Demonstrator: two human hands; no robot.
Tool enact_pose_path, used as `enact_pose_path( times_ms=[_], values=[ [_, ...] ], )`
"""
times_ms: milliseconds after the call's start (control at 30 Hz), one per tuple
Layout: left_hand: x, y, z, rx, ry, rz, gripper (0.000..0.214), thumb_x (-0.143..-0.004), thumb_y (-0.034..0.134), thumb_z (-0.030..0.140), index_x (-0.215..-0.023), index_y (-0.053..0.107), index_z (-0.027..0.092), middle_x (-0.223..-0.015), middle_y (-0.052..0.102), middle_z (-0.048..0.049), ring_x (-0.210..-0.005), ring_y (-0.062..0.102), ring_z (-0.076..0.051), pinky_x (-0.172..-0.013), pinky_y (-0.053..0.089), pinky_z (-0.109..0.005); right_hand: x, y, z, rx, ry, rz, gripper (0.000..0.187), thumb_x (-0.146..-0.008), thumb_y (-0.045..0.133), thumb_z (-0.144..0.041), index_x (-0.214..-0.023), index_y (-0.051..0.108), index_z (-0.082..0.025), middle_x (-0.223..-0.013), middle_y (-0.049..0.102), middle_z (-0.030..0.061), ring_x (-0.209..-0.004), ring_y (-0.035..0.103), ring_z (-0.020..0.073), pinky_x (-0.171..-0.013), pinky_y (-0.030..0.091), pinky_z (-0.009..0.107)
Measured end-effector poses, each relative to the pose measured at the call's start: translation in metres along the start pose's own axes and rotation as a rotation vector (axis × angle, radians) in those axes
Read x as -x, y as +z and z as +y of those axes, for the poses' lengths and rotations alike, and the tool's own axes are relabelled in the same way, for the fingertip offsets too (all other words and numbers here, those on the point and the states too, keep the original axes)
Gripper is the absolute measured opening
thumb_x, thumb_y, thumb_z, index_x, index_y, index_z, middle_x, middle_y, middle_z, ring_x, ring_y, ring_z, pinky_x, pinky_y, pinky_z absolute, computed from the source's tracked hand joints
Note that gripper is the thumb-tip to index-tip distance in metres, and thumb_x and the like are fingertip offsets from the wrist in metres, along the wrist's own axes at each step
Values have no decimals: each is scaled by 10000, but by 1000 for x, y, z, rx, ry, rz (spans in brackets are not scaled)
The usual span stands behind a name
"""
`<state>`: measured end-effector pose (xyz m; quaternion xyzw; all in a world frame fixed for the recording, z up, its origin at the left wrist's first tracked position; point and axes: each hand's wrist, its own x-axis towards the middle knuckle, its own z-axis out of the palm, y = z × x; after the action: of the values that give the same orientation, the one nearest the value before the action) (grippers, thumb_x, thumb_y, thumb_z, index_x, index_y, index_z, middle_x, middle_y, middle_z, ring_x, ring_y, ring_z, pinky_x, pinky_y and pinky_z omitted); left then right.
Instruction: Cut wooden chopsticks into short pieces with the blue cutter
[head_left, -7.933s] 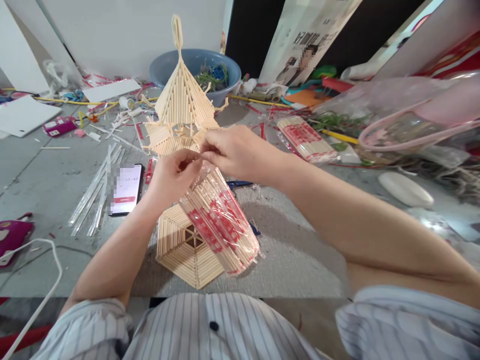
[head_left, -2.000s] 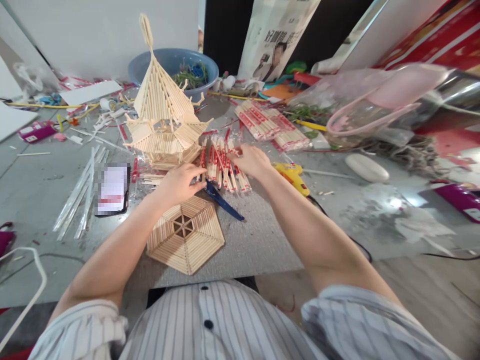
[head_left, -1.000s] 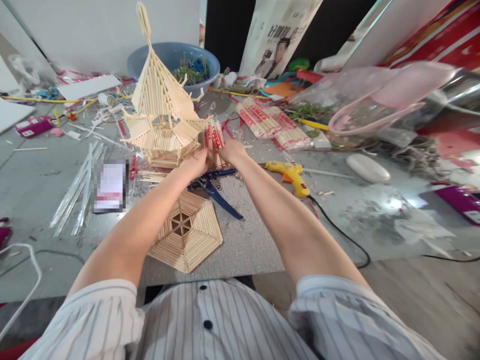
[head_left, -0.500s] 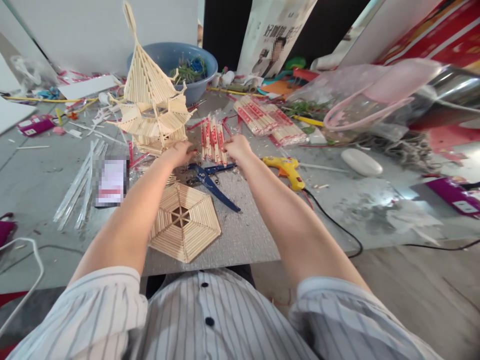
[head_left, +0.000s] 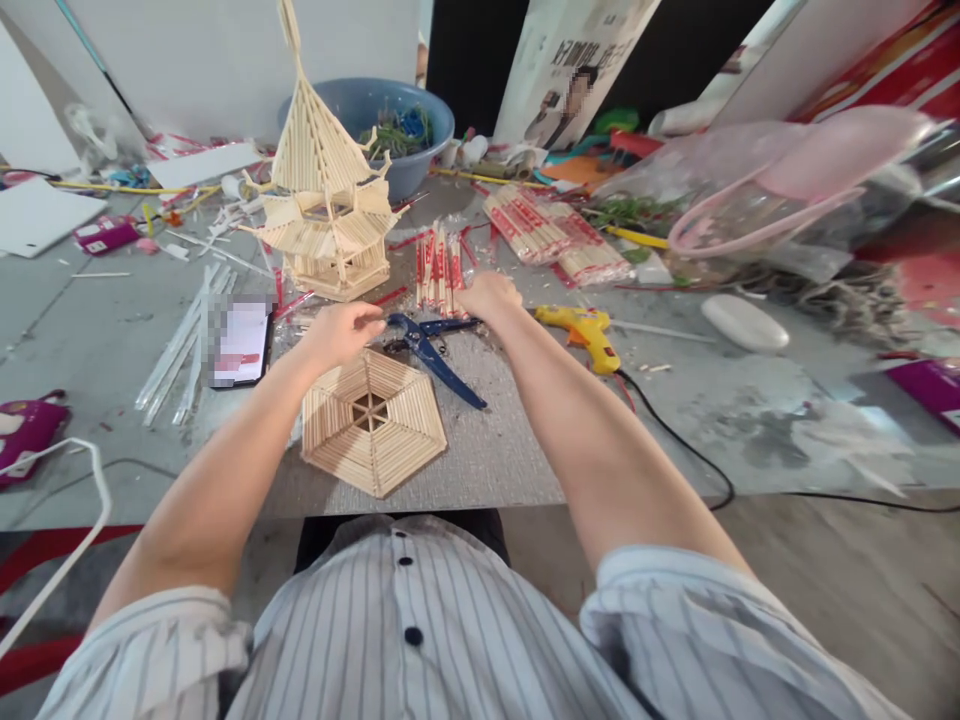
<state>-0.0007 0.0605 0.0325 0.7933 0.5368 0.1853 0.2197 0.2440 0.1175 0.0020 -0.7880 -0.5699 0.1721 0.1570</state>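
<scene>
My left hand (head_left: 345,332) is just above the back edge of a hexagonal stick panel (head_left: 405,440), fingers apart, with nothing visible in them. Close to its fingertips lies a pair of blue-handled cutters (head_left: 435,368), jaws hidden in part. My right hand (head_left: 491,297) is curled at the lower right end of a row of chopsticks in red-and-white wrappers (head_left: 437,265). Its fingertips touch or nearly touch them; what they hold is hidden. Behind my left hand stands a pagoda model of pale sticks (head_left: 330,225), upright, with a tall pointed roof.
A yellow glue gun (head_left: 581,335) with a black cord lies right of my right hand. Packs of chopsticks (head_left: 529,222) lie behind it. At left are a phone (head_left: 241,340) and clear glue sticks (head_left: 176,350). A blue basin (head_left: 420,165) stands at the back.
My left hand has drawn back from the pagoda's base toward the hexagonal panel. My right hand stays by the wrapped chopsticks. The whole view has shifted slightly.
</scene>
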Motion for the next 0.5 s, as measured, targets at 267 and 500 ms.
enact_pose_path(
  times_ms=[267, 500],
  values=[
    [31, 16, 3, 562, -45, 222, 407, -846, 597, 464, -1049, 699, 127, -882, 730, -90, -702, 627, -138, -639, 508, -262, 75, 8, 11, -978, -228, 60, 235, -854, 536, -424, -767, 487, -211, -540, 554, -43, -383, 393, 64, -389, 307, 198],
    [38, 50, 26, 892, 44, 203, 532, -783, 654, 545, -1137, 631, 148, -833, 672, -41, -470, 491, -59, -436, 404, -222, 123, 45, 13, -995, -531, -174, 263, -787, 586, -459, -837, 493, -218, -674, 630, -19, -500, 512, 80, -502, 429, 226]
  ],
)
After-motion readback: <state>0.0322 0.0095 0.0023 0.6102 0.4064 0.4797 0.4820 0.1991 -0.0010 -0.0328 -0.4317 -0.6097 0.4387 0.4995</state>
